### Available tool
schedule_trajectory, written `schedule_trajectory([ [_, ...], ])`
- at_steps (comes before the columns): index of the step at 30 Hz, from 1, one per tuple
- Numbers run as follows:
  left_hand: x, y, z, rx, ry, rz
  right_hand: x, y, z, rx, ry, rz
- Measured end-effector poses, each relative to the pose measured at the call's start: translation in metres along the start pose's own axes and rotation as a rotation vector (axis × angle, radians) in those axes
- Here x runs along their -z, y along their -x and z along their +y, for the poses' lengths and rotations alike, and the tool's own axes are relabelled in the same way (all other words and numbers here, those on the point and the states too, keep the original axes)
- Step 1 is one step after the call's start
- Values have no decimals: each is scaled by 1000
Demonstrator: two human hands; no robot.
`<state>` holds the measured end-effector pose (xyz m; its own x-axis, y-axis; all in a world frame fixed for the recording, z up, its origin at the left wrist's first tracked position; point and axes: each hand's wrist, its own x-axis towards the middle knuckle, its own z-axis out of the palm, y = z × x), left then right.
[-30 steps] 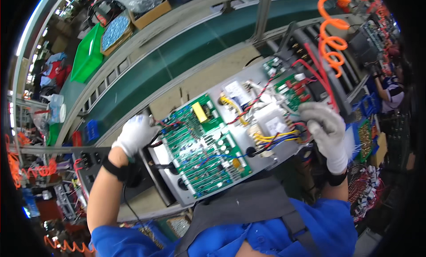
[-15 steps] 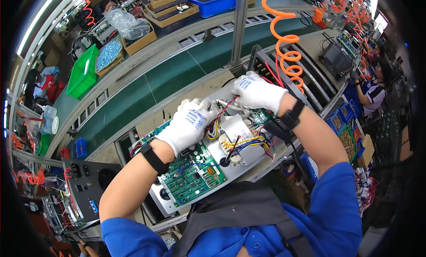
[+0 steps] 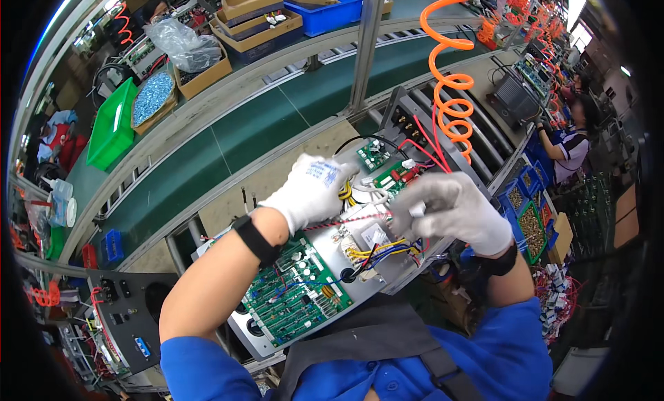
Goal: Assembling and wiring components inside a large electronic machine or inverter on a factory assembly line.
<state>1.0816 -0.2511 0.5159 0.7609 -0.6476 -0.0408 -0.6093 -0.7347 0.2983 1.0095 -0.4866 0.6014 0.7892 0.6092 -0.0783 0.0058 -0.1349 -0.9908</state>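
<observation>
An open metal chassis (image 3: pixel 366 290) lies in front of me, carrying a large green circuit board (image 3: pixel 297 297) and a white-and-silver boxed part (image 3: pixel 377 236). My left hand (image 3: pixel 315 188), in a white glove, is closed beside a yellow-and-black wire bundle (image 3: pixel 345 190); its fingertips are hidden. From under that hand a red-and-black twisted wire (image 3: pixel 346 221) runs to my right hand (image 3: pixel 449 211). The right hand, gloved and blurred, pinches the wire's end, where a small white piece shows. Smaller green boards (image 3: pixel 373 154) sit beyond the hands.
A coiled orange air hose (image 3: pixel 453 83) hangs at the far right above a dark panel (image 3: pixel 408 124) with red cables. Across the green conveyor (image 3: pixel 256 124) stand a green bin (image 3: pixel 114 124), cardboard boxes (image 3: pixel 259 31) and a blue bin (image 3: pixel 321 10). A co-worker (image 3: pixel 570 141) is at the right.
My right hand has come nearer and to the right from the far end, drawing the twisted wire out straight. The left hand has shifted slightly right. The smaller boards are now uncovered.
</observation>
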Motion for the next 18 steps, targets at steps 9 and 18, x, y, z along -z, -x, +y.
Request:
schedule_trajectory([
  [9, -24, 6, -66, 354, 1046, 251, 0, -57, 57, 134, -131, 425],
  [18, -14, -23, -10, 66, 431, 54, -11, -61, 67, 213, -732, 388],
])
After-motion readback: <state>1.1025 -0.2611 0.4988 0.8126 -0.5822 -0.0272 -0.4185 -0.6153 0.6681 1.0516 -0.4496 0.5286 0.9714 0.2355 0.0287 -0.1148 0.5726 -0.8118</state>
